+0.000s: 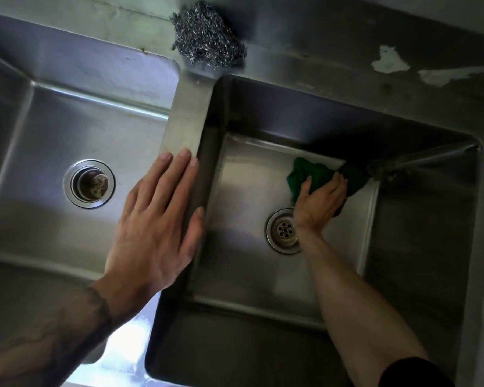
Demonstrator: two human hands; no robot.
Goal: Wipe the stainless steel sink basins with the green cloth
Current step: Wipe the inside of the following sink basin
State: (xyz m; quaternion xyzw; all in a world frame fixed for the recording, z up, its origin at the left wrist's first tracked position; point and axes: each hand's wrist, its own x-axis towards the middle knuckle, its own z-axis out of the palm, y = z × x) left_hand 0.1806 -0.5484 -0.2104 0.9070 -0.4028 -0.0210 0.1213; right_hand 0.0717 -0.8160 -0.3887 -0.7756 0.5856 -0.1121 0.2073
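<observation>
Stainless steel fills the view from above: two sink basins side by side, the left basin [39, 152] brighter, the right basin [419, 233] darker. The right hand [320, 203] reaches down into the right basin, its fingers bent over a crumpled green cloth [316, 174], holding it against the basin floor near the far wall, just beyond the round drain [280, 230]. The left hand [157, 219] lies flat, fingers straight and close together, on the steel divider [185, 115] between the basins, its thumb at the right basin's edge. A ball of steel wool [207, 43] sits on the worktop [347, 65] behind the divider.
</observation>
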